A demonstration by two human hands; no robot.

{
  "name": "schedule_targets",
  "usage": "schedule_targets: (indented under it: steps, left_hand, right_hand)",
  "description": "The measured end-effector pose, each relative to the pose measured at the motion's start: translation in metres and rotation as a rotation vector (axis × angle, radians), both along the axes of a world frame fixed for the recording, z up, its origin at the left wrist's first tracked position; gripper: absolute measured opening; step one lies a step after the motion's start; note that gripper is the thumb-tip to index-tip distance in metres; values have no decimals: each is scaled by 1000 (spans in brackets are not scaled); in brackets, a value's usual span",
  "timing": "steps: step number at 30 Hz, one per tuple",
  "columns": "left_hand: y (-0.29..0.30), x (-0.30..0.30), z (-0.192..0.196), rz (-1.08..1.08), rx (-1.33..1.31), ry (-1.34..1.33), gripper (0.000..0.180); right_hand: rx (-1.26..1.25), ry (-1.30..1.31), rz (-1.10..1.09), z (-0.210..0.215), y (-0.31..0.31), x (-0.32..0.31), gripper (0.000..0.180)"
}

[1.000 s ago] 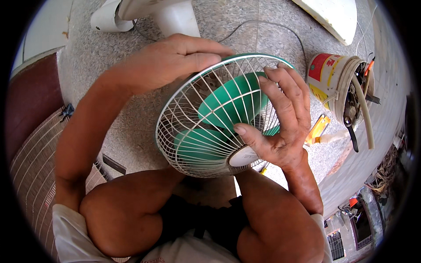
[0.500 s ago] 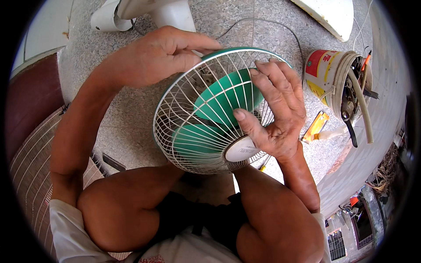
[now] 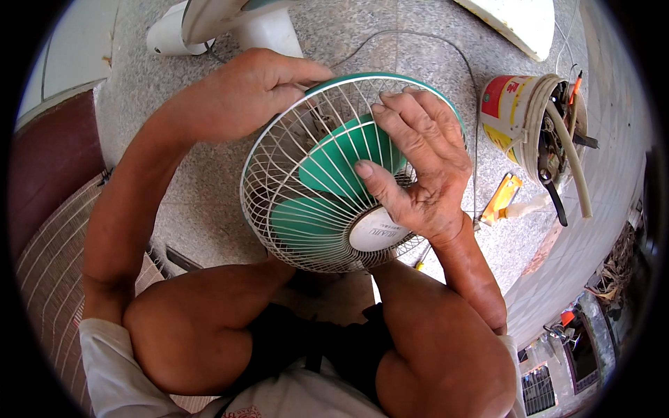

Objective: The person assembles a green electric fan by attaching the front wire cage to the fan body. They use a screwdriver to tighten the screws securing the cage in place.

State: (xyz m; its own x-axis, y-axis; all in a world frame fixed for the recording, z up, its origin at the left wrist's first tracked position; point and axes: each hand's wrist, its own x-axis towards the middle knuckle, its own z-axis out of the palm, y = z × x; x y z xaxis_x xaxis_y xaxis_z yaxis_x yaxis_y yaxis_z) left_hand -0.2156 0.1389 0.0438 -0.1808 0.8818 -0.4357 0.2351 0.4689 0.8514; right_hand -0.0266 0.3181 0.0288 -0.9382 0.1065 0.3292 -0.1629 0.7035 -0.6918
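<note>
A fan head with a white wire guard (image 3: 268, 164) and a green rim is held tilted above the floor, in front of my knees. Through the wires show green blades (image 3: 334, 164). A white round badge (image 3: 376, 230) sits at the guard's centre. My left hand (image 3: 240, 97) is closed on the far left part of the rim, its thumb near the wires; some of its fingers are hidden behind. Across the right side of the guard lies my right hand (image 3: 432, 167), fingers stretched out and apart, the palm near the badge.
A bucket (image 3: 516, 115) full of tools and a pale hose stands on the right. Beside it on the floor lies an orange-yellow packet (image 3: 500, 198). A white fan base (image 3: 265, 31) is at the far left, with a dark cable (image 3: 446, 43) crossing the floor. A white panel (image 3: 516, 24) lies far right.
The fan guard has shifted slightly left and turned a little, showing more of the badge. My right hand has moved slightly left with it; the left hand keeps its hold on the rim.
</note>
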Motion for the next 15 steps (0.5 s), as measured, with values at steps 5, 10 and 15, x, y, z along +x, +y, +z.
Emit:
schedule_targets:
  steps: [5,10,15]
  left_hand:
    - [4,1,6,-4,-51,13,35]
    - [-2,5,1,52,3,2,35]
    - [2,0,5,11,-12,35,33]
  right_hand:
    - [-22,15,14,-4,-1,-1,43]
    - [-20,7,16,-1,-2,-1,42]
    - [-19,4,16,-3,0,-1,42]
